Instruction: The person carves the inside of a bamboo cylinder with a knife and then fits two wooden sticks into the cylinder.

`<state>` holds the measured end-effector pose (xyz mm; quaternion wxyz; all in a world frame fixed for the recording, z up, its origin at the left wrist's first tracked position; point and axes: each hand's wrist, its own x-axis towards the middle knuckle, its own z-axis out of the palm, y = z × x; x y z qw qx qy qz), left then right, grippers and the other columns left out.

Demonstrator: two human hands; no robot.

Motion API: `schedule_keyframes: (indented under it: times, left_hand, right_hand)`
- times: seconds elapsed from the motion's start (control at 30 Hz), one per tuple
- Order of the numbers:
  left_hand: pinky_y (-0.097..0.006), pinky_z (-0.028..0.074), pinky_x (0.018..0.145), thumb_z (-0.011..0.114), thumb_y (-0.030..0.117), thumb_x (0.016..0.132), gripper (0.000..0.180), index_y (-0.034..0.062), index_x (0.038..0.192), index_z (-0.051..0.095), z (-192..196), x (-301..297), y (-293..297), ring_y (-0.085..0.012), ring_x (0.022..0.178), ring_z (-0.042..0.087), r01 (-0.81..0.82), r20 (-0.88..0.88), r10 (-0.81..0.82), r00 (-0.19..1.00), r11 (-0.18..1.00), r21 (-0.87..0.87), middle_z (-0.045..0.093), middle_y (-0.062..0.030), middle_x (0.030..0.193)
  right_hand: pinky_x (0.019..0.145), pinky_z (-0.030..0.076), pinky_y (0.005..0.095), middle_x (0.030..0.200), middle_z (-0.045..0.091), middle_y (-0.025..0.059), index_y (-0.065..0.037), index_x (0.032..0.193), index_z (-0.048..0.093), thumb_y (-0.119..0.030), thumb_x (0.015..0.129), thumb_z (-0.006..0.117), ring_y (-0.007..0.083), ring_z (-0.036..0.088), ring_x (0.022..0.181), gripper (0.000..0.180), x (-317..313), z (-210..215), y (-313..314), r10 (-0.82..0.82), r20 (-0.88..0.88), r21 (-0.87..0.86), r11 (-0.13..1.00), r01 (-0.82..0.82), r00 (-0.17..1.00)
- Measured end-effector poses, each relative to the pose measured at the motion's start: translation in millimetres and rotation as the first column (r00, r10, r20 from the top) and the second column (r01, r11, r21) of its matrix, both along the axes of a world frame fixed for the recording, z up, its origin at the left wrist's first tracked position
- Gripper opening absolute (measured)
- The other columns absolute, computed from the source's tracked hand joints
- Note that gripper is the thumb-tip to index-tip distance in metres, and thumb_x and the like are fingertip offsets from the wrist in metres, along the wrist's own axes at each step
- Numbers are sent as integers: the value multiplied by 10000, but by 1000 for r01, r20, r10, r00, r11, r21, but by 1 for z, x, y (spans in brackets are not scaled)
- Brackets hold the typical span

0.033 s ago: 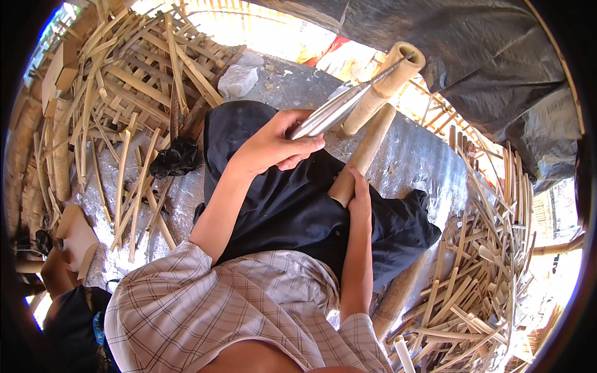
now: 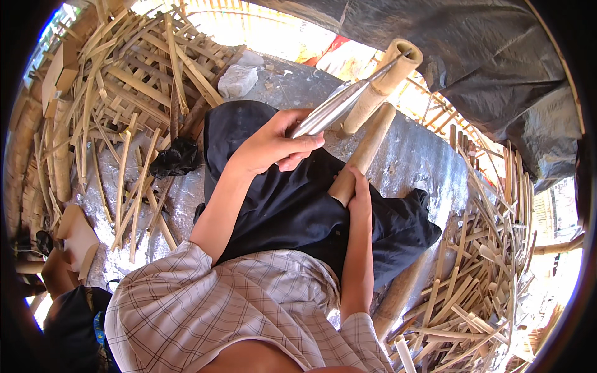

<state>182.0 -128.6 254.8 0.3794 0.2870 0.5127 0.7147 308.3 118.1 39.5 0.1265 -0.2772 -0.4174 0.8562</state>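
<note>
My left hand (image 2: 273,144) is closed round the wide end of a shiny, tapered metal blade (image 2: 329,110). The blade's thin dark point slants up to the right, up to the hollow mouth of a thick bamboo tube (image 2: 373,93); I cannot tell whether it goes inside. My right hand (image 2: 359,191) grips the near end of a second bamboo piece (image 2: 367,149), smooth and pale, which lies slantwise over my dark-clothed lap beside the first. What holds up the first tube is hidden.
Bamboo strips (image 2: 127,186) and a woven bamboo panel (image 2: 143,81) lie to the left, with a whitish block (image 2: 238,81) beyond. Many split strips (image 2: 466,298) are heaped at the right. A black sheet (image 2: 497,56) hangs at the far right. Grey sheeting (image 2: 423,155) covers the ground.
The thick bamboo tube and the blade's point have shifted very slightly up and left. Both hands keep their hold in nearly the same places.
</note>
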Motion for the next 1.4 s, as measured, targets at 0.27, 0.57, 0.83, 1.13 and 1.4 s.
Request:
schedule_keyframes:
  times: [0.27,0.57,0.83,1.13,1.4]
  left_hand:
    - [-217,360,338,667,120,957,180,2,963,531,-6,2,13,-63,493,468,187,299,-250,921,957,224,454,-6,678]
    - [-199,415,309,579,106,1007,272,48,838,374,-50,13,40,-106,481,519,116,446,-728,521,578,808,464,-59,668]
    - [-181,327,283,469,60,1040,158,84,918,372,-43,9,33,-38,336,397,103,489,-653,578,653,751,408,14,543]
    - [-174,270,288,496,64,1021,173,110,893,389,-25,15,28,-16,334,324,129,543,-474,694,823,553,359,59,527]
    - [-178,256,297,525,59,1000,143,121,895,450,-28,24,41,-5,345,286,186,501,-465,730,841,509,335,84,523]
  right_hand:
    - [885,591,431,1022,659,170,48,1194,536,-259,916,736,294,681,964,460,1,24,7,-15,-59,-296,955,-3,998]
    - [898,583,357,1079,587,145,17,1244,448,-215,873,753,230,623,948,534,2,52,-6,-221,-396,-666,737,-113,891]
    - [867,568,355,1022,603,120,1,1153,519,-223,867,740,212,615,906,425,6,55,-11,-189,-385,-681,719,-140,903]
    - [869,577,359,1000,612,114,7,1128,530,-238,859,733,214,636,892,416,10,62,-18,-156,-369,-666,732,-144,916]
    - [872,577,366,996,606,114,-1,1124,531,-219,857,729,213,636,913,398,16,77,-26,-183,-337,-676,730,-102,924]
